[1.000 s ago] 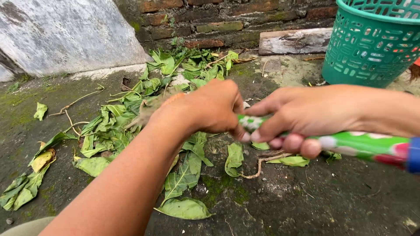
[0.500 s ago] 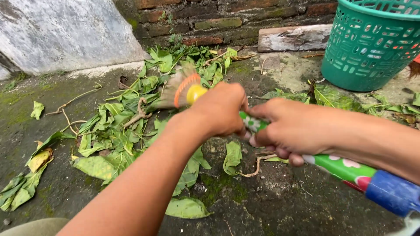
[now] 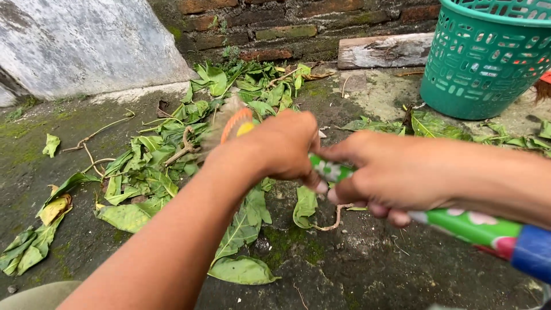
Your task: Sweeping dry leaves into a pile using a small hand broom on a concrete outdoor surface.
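Mossy dark concrete ground before a brick wall. Green flower-printed broom handle, centre to lower right: left hand and right hand both clenched round it. Green leaf litter, centre left. Teal plastic lattice basket, upper right.

Ground: dark damp concrete, moss patches. Green basket stands on it at far right. Pile of green leaves with bare twigs lies well left of basket. Few leaves just beside basket base. Weathered wood block lies left of basket, against brick wall foot.
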